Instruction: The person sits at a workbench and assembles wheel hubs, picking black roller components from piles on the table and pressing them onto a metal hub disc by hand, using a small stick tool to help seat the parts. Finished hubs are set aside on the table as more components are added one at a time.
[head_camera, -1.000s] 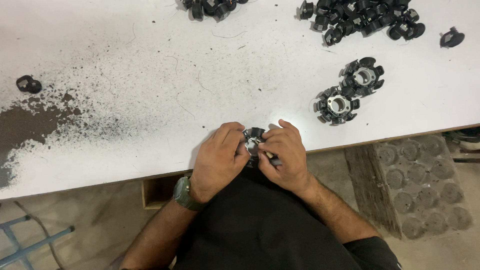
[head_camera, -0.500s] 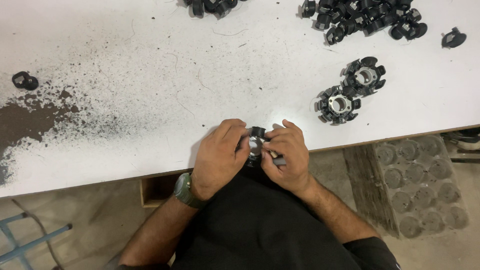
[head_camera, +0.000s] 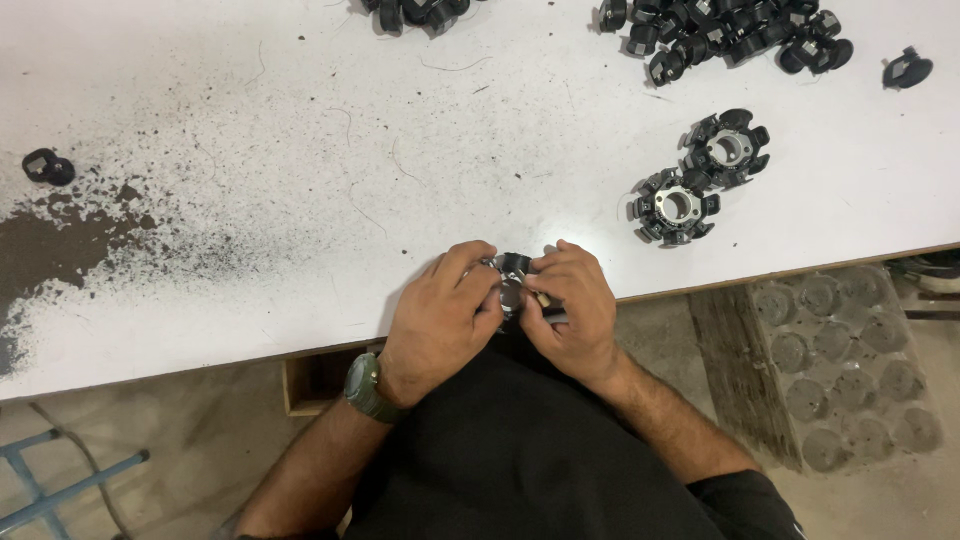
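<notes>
Both my hands meet at the near edge of the white table (head_camera: 250, 200). My left hand (head_camera: 440, 315) and my right hand (head_camera: 570, 310) together grip a small round part of black plastic with a shiny metal centre (head_camera: 512, 280). Fingers cover most of that part. A slim metal piece sticks out under my right fingers. A dark green watch sits on my left wrist.
Two finished-looking black ring assemblies with metal hubs (head_camera: 675, 205) (head_camera: 727, 148) lie to the right. A heap of small black pieces (head_camera: 730, 35) is at the far right, another (head_camera: 415, 12) at the top middle. One loose black piece (head_camera: 48, 166) lies left, beside dark powder.
My hands and the part between them have stayed almost in place; only the fingers have shifted slightly around the part.
</notes>
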